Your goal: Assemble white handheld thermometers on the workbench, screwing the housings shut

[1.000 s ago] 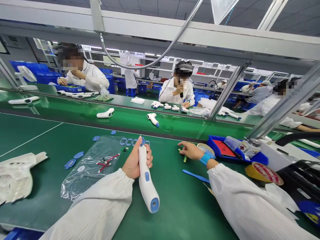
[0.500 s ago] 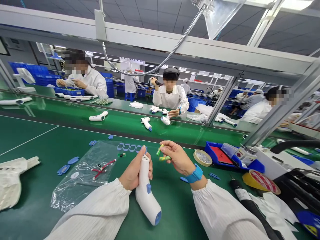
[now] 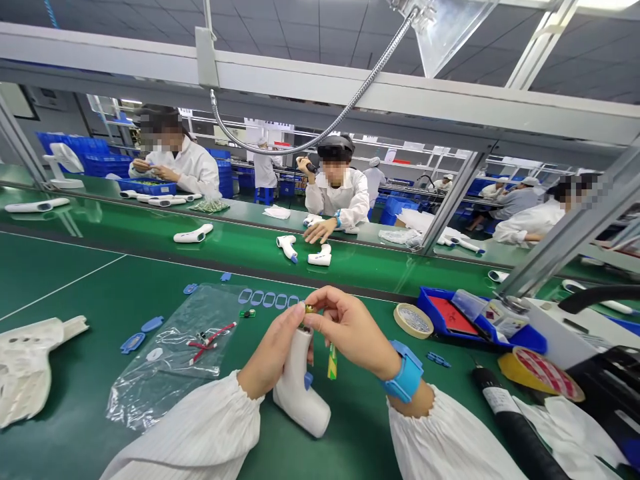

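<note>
While the left hand [image 3: 273, 350] is wrapped round the handle of a white thermometer gun [image 3: 300, 393], fingers closed firmly on the grip, the gun stands handle-up with its wide head resting on the green mat [image 3: 90, 287] just ahead of the person's sleeves. The right hand [image 3: 350, 327], with a blue wristband [image 3: 406, 373] at the wrist, pinches a small battery [image 3: 309, 309] between thumb and forefinger right at the top end of the handle, its fingertips meeting the left thumb; the fingers cover the spot, so it may be partly inside the handle, though that is hard to tell. A second battery [image 3: 332, 361], green and yellow, hangs upright from the lower fingers of the same hand, just beside the gun's handle. To the left on the mat lies a clear plastic bag [image 3: 165, 373] with red-wired parts inside, and beyond the hands a row of blue lens frames [image 3: 267, 299]. A white housing shell [image 3: 30, 363] lies at the far left. To the right sit a tape roll [image 3: 413, 320], a blue tray [image 3: 525, 337] and a black cylinder [image 3: 510, 420]. Across the conveyor belt [image 3: 240, 250], where more thermometers lie, a co-worker [image 3: 335, 193] in white reaches onto the belt
</note>
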